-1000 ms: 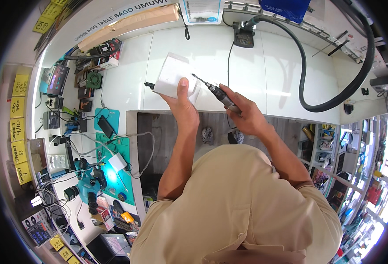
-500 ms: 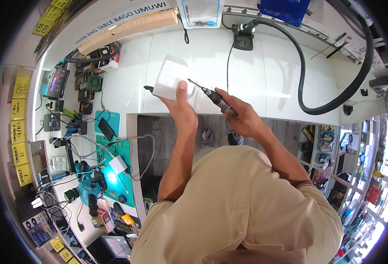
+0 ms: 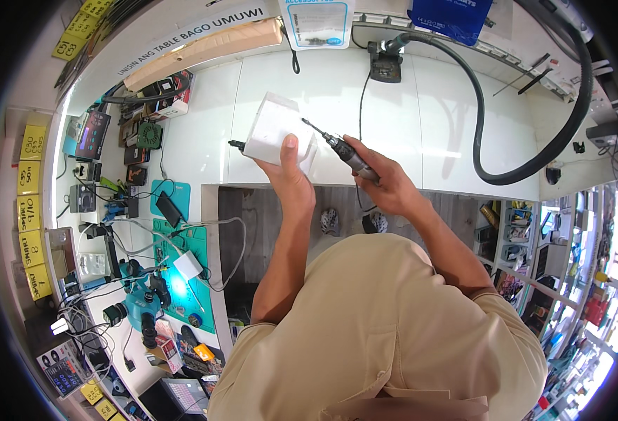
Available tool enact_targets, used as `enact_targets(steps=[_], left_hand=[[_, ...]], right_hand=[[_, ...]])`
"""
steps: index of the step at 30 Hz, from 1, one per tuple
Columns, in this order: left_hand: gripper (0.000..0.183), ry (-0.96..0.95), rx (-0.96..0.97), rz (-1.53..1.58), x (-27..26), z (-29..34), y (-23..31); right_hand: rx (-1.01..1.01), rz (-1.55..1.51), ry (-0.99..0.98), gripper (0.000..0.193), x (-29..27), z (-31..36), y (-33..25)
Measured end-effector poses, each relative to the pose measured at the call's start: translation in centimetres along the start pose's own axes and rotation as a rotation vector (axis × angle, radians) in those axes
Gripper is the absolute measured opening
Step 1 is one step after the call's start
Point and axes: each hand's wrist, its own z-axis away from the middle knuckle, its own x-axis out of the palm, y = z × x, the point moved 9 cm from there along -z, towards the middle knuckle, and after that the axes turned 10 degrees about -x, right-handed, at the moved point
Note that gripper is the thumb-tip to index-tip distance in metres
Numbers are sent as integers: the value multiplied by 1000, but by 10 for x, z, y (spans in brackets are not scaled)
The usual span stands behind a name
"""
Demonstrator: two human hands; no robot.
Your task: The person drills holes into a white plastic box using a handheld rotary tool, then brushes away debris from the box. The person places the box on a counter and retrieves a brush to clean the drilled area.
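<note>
Holding white block (image 3: 270, 128) above far bench (image 3: 404, 140): left hand (image 3: 291, 179) half-curled, thumb on it | right hand (image 3: 391, 184) wrapped round rotary tool (image 3: 351, 157), bit near block's right side, contact unclear | progress: seemingly mid-work, marks and remainder can't tell

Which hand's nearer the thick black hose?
Right. The right hand, holding a drill-like tool, is left of the thick black hose; the left hand, holding a white block, is farther left of it.
</note>
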Motion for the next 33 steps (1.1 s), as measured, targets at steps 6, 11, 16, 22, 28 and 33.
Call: enact_targets(steps=[6,11,16,22,28,33], left_hand=[[94,-70,40,21,3,6,8],[86,-99,6,115,-4,2,7],[81,-73,-24,237,-55,17,15],[82,37,-187,215,-165,61,25],[84,21,-358,223,-198,83,6],[82,51,-472,280,-205,91,-15]], right_hand=[[157,-35,22,81,-8,0,16],[205,-108,58,84,-11,2,24],[286,-5,25,87,-11,-2,57],[299,645,108,81,-112,8,119],[264,988,9,73,-154,18,212],[343,1000,-133,73,-171,24,269]])
